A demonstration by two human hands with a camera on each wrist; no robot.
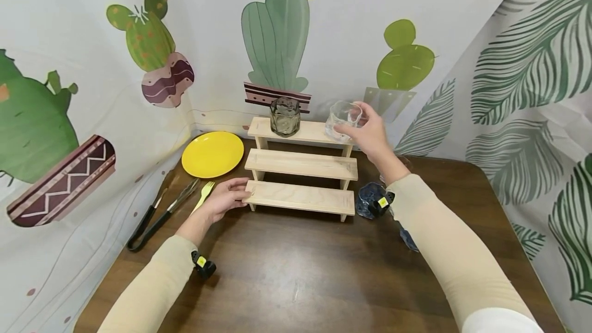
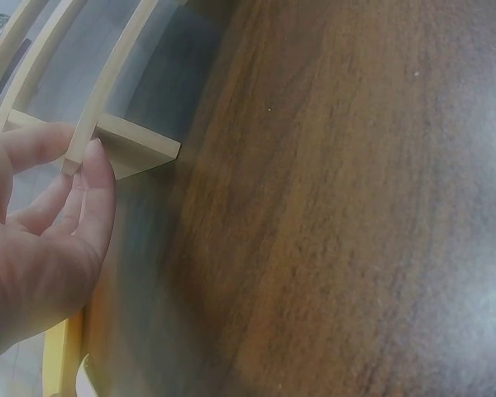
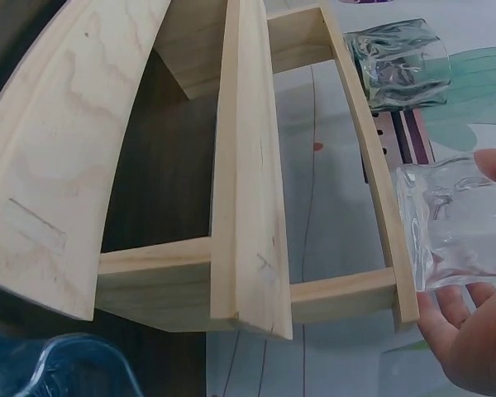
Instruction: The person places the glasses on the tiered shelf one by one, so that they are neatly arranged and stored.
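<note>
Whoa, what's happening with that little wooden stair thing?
A person's right hand holds a clear, wavy glass tumbler at the right end of the top step of a pale wooden stand. Their left hand grips the left end of the bottom step. A smoky grey glass tumbler stands untouched further left on the top step. A round yellow plate lies left of the stand.
</note>
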